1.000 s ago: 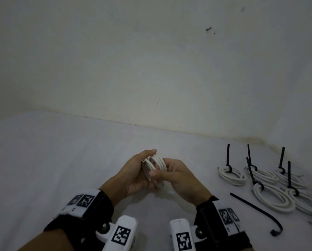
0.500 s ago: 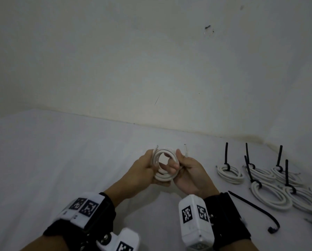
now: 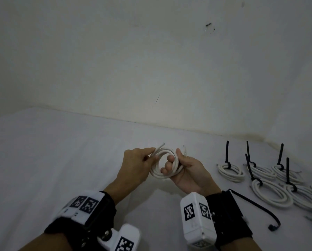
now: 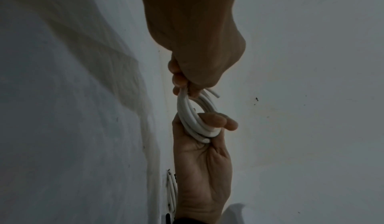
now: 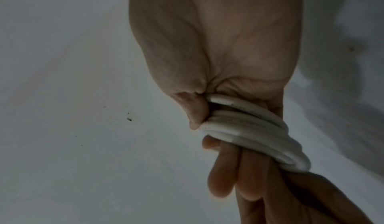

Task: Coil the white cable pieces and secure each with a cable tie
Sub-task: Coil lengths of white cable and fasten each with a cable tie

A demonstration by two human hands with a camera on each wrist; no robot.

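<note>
White sheet (image 3: 64, 160): it covers the whole work place, up to the pale wall (image 3: 151, 60) behind. My two hands are held just above it, near the middle.
Done pile (image 3: 271, 185): on my right I see many coiled white cables lying on the sheet. Each one has a black tie round it with the tail sticking up.
Left hand (image 3: 135, 164): my fingers are curled. I pinch the left side of the coil, where one cable end pokes out past my fingertips.
Right hand (image 3: 189, 171): palm up. My fingers go through the hole of the coil and my thumb presses on the rim from behind, so this hand holds the coil too.
Coil (image 3: 167, 164): a white cable wound in a few round loops. It sits between my hands, off the sheet. Both cut ends stick up at the top, one on each side.
Spare tie (image 3: 256, 208): one long black tie with a hooked end lies flat on the sheet. It is near my right wrist and nobody touches it.
Step now: I think the winding is about done. I am only making the loops neat and keeping them together.
Next move: I think one hand must keep the coil tight. The other hand must let go and pick up the spare tie. If the grip gets loose, the loops may spring open.
</note>
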